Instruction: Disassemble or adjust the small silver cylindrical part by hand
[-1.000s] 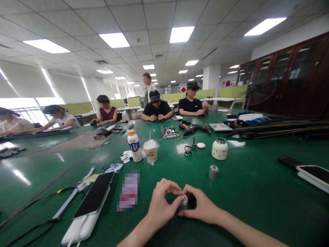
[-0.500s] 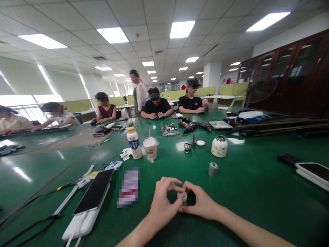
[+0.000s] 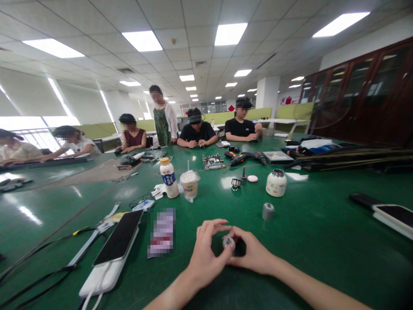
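On the green table, a gray cylinder was stood nearer the front edge than a circuit board.

The person's left hand and right hand are both bare, slim across the back, with long, slender fingers. I can make out a smooth, rounded left thumb, though the nails are too small for me to describe. The wrists are narrow and bare too, and each widens gently into a slim forearm: the left forearm and the right forearm, uncovered as far as I can see them.
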A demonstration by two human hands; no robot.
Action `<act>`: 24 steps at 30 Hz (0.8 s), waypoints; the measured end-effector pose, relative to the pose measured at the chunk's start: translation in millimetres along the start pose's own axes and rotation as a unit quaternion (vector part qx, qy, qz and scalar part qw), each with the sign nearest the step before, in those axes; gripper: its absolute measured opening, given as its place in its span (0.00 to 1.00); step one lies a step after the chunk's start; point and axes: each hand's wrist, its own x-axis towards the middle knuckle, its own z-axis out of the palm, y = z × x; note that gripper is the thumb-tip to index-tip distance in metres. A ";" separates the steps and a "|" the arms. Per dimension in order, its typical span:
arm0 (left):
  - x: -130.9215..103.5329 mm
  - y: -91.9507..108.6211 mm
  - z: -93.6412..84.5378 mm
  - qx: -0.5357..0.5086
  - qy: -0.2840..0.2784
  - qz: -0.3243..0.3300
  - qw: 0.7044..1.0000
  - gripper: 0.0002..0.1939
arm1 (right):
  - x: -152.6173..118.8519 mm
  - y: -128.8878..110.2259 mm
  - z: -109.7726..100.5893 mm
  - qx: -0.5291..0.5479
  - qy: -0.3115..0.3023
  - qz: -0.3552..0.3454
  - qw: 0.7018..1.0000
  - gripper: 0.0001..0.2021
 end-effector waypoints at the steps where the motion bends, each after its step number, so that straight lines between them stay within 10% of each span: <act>1: 0.2 -0.4 0.4 0.010 0.011 -0.003 1.000 0.22 | 0.0 -0.3 -0.1 0.001 -0.001 0.000 1.000 0.17; 12: 13.2 -19.6 -8.1 0.061 0.119 -0.068 0.989 0.14 | 0.1 -7.1 -3.2 0.014 -0.014 0.012 1.000 0.17; 24: 9.9 -55.1 -8.4 0.140 0.066 -0.149 0.977 0.20 | -0.7 -4.4 -2.4 0.005 -0.011 0.015 1.000 0.19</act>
